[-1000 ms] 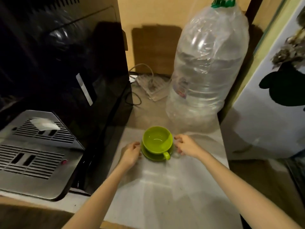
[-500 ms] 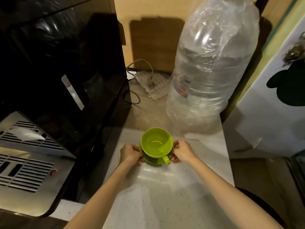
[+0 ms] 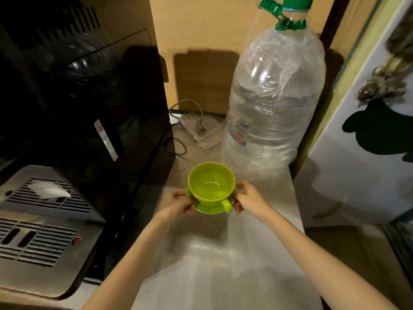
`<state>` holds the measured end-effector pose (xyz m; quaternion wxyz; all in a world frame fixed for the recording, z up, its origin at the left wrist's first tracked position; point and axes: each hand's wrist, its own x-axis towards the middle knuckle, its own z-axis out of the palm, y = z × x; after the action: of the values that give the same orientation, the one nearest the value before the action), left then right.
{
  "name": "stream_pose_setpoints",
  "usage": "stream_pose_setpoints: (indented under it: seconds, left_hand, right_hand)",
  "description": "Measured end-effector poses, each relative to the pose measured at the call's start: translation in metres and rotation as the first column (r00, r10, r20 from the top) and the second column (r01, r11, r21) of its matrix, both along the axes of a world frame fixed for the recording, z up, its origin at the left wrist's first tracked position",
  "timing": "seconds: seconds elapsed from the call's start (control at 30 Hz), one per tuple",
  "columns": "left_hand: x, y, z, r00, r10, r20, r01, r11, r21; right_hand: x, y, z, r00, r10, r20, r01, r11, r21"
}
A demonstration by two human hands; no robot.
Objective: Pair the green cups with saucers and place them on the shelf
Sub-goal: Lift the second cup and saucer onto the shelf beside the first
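Note:
An empty green cup (image 3: 211, 181) stands upright on a green saucer (image 3: 210, 209), its handle turned toward me. Cup and saucer hang a little above the pale countertop (image 3: 223, 253). My left hand (image 3: 176, 203) pinches the saucer's left rim and my right hand (image 3: 249, 199) pinches its right rim. No shelf and no other green cup is in view.
A black coffee machine (image 3: 89, 130) with a steel drip tray (image 3: 40, 231) stands close on the left. A large clear water bottle (image 3: 272, 104) rises just behind the cup. A power strip with cables (image 3: 199, 128) lies at the back. A white appliance (image 3: 368, 142) stands to the right.
Both hands closed on the saucer's rims and lifted the cup and saucer off the counter, toward me. The camera tilted up, bringing the bottle's green cap into view.

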<state>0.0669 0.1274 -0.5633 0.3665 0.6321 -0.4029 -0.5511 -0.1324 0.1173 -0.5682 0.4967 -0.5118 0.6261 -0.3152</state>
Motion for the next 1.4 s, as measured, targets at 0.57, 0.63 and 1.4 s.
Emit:
stream_pose_setpoints:
  seconds: [0.57,0.63,1.4]
  left_hand:
    - [-0.038,0.007,0.203,0.926,-0.162,-0.34,-0.031,0.868,-0.496]
    - [-0.04,0.006,0.227,0.915,-0.183,-0.358,-0.039,0.846,-0.532]
    - [-0.049,-0.017,0.484,0.727,-0.303,-0.616,-0.214,0.753,-0.623]
  right_hand:
    - [-0.023,0.009,0.218,0.933,0.01,0.36,0.129,0.924,-0.361]
    - [-0.027,0.013,0.245,0.932,0.034,0.36,0.121,0.909,-0.399]
    - [-0.022,0.004,0.502,0.837,0.129,0.532,0.264,0.756,-0.599]
